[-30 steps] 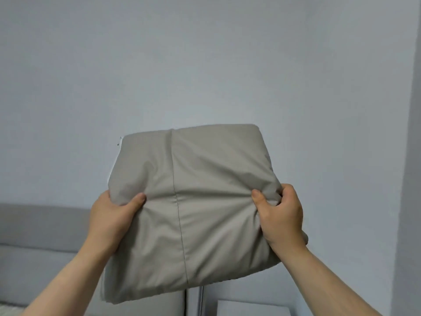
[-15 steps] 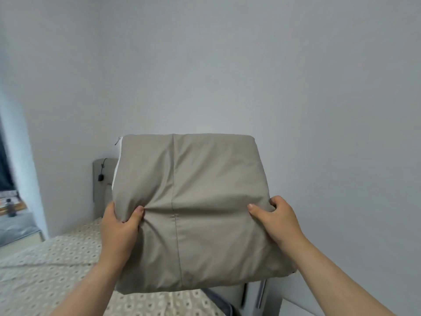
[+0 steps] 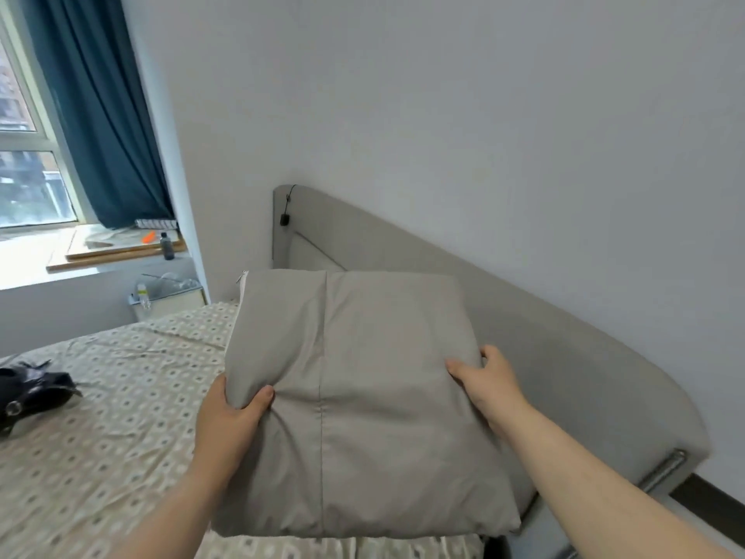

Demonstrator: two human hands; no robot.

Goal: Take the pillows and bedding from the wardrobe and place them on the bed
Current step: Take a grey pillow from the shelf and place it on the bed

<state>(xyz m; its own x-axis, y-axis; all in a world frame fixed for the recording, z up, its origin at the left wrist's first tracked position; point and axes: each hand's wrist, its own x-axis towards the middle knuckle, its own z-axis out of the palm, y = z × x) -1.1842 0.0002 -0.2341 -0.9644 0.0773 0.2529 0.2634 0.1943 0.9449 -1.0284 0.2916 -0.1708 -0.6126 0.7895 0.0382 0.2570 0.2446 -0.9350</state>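
Observation:
I hold a grey-beige pillow (image 3: 363, 389) in front of me, over the head end of the bed (image 3: 100, 417). My left hand (image 3: 229, 421) pinches its left edge, thumb on top. On the right edge sits my right hand (image 3: 483, 381), gripping with the fingers curled round the side. The pillow hangs above the patterned sheet, close to the grey headboard (image 3: 544, 336). A white zip end shows at its top left corner. The wardrobe is out of view.
A dark bag (image 3: 28, 391) lies on the bed at the left. Past the bed stand a small white bedside unit (image 3: 169, 296), a window sill with a dark bottle (image 3: 167, 246), and a blue curtain (image 3: 100, 106). The white wall runs behind the headboard.
The view has swung left and down, from the bare wall to the bed. The pillow has come lower, towards the headboard end, with both hands still gripping it.

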